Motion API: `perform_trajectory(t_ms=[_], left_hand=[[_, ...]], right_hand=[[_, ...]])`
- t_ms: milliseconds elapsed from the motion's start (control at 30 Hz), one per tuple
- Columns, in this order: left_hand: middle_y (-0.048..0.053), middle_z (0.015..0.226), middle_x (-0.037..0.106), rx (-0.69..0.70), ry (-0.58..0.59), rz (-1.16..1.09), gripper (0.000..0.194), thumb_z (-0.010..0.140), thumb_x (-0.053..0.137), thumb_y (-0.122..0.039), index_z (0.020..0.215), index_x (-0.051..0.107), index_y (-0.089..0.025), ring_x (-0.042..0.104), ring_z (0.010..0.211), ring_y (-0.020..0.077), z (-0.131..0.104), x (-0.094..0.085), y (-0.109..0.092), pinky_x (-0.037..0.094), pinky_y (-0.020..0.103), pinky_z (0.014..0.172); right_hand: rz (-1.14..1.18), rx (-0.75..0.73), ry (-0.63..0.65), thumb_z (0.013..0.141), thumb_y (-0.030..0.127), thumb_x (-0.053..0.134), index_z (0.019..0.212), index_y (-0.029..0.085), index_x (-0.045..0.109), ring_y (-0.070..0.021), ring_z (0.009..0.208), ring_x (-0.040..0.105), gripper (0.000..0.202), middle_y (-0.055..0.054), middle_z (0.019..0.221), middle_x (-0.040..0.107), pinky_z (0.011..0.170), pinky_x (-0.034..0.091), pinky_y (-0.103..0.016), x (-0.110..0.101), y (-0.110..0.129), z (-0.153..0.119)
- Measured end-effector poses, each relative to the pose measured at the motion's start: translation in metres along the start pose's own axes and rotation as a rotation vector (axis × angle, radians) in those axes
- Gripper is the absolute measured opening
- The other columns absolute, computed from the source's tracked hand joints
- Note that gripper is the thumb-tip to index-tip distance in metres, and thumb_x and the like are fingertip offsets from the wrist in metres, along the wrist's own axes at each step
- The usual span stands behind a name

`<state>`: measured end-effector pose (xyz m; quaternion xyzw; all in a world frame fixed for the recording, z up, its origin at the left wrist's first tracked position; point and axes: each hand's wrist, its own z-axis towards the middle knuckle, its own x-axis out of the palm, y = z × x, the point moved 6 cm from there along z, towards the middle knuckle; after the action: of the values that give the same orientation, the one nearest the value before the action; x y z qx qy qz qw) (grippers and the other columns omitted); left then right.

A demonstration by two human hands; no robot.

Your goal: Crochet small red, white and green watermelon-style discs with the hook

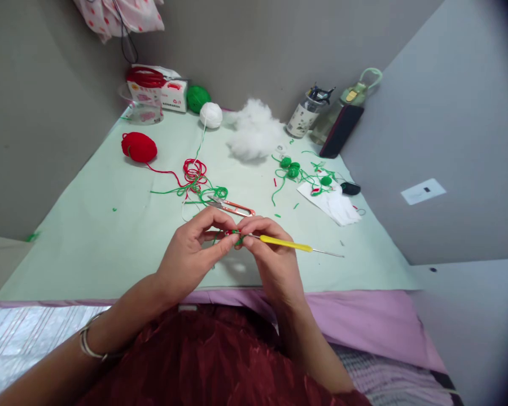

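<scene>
Near the table's front edge, my left hand (198, 245) pinches a small red and green crochet piece (232, 232) between thumb and fingers. My right hand (271, 248) meets it from the right, its fingers closed at the piece and on the crochet hook with a yellow handle (285, 243). The handle points right, and one metal end reaches the piece, where fingers partly hide it. Just beyond my hands lie orange-handled thread snips (237, 209) beside tangled red and green yarn (195, 180). A red yarn ball (139, 148) sits at the left.
At the back stand a tissue box (173, 96), a green ball (198, 98), a white ball (211, 115) and fluffy stuffing (254, 132). On the right are a pen cup (302, 118), a bottle (322, 124), a phone (342, 131), small green pieces (293, 170) and white tissue (334, 203).
</scene>
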<state>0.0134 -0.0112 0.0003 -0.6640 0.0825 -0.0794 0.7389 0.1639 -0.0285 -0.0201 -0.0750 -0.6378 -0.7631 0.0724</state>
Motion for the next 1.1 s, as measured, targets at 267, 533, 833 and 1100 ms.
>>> perform_trajectory(t_ms=[267, 533, 833, 1100], left_hand=[[-0.003, 0.085, 0.066, -0.134, 0.071, -0.286, 0.010, 0.086, 0.081, -0.020, 0.087, 0.070, -0.021, 0.066, 0.082, 0.0109, 0.003, -0.001, 0.008, 0.055, 0.021, 0.079], [-0.004, 0.083, 0.066, -0.307, 0.210, -0.563, 0.013, 0.083, 0.085, -0.017, 0.089, 0.073, -0.020, 0.068, 0.068, 0.0082, -0.002, 0.012, 0.014, 0.054, 0.021, 0.071], [-0.004, 0.085, 0.065, -0.219, 0.093, -0.466, 0.017, 0.082, 0.086, -0.020, 0.087, 0.070, -0.020, 0.064, 0.078, 0.0090, -0.004, 0.009, 0.016, 0.053, 0.019, 0.076], [-0.001, 0.092, 0.067, 0.040, -0.052, -0.038, 0.009, 0.089, 0.078, -0.023, 0.089, 0.070, -0.022, 0.064, 0.093, 0.0144, -0.004, -0.005, 0.006, 0.051, 0.027, 0.090]], right_hand=[[-0.373, -0.298, 0.050, 0.098, 0.019, 0.065, 0.106, 0.029, 0.079, -0.0157, 0.093, 0.067, 0.018, -0.002, 0.096, 0.068, 0.085, 0.058, -0.033, 0.000, 0.033, -0.012], [-0.414, -0.394, -0.039, 0.096, 0.016, 0.068, 0.106, 0.034, 0.081, -0.0156, 0.089, 0.069, 0.025, -0.002, 0.097, 0.071, 0.077, 0.059, -0.031, -0.005, 0.034, -0.012], [-0.261, -0.303, -0.025, 0.096, 0.028, 0.071, 0.097, 0.029, 0.082, -0.0183, 0.086, 0.070, 0.011, -0.003, 0.089, 0.077, 0.079, 0.059, -0.035, -0.004, 0.025, -0.004], [-0.303, -0.352, -0.059, 0.090, 0.011, 0.075, 0.094, 0.027, 0.076, -0.0160, 0.088, 0.070, 0.016, 0.000, 0.090, 0.075, 0.081, 0.059, -0.033, 0.004, 0.031, -0.009]])
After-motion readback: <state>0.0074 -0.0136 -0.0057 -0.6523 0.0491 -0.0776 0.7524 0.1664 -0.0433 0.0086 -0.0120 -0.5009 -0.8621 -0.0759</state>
